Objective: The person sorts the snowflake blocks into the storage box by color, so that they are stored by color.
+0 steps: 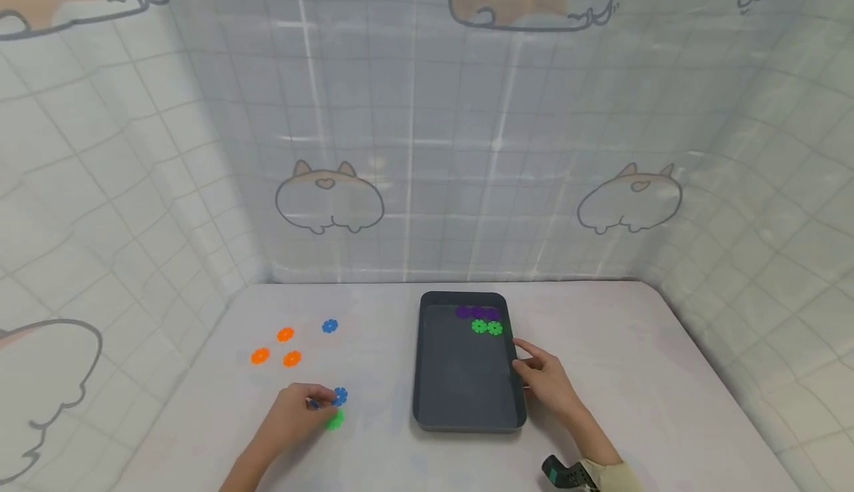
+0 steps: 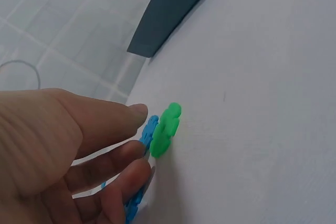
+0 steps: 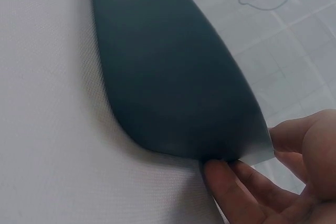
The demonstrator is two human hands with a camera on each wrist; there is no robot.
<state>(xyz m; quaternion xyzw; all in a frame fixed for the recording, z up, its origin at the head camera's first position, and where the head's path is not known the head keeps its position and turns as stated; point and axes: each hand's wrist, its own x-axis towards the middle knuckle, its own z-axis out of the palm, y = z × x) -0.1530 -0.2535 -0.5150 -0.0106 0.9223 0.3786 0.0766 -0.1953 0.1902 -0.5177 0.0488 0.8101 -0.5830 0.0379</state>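
On the left part of the table, the left hand bends its thumb and fingers about a green piece at the fingertips; whether they pinch it or only touch it, I cannot tell. A blue piece lies just beyond the green one, by the fingertips, and more blue shows in the gap between thumb and fingers.

Farther back on the same side lie three orange pieces, apart from one another, and a second blue piece to their right.

Near the middle of the table stands a dark tray, its long sides running away from the person. The right hand grips its right side, thumb and fingers on the rim and outer wall. Inside, toward the far right corner, three purple pieces form a row, with two green pieces side by side just in front.

A dark device sits at the right wrist, next to a pale sleeve. Behind the table hangs a checked curtain with cartoon dogs.
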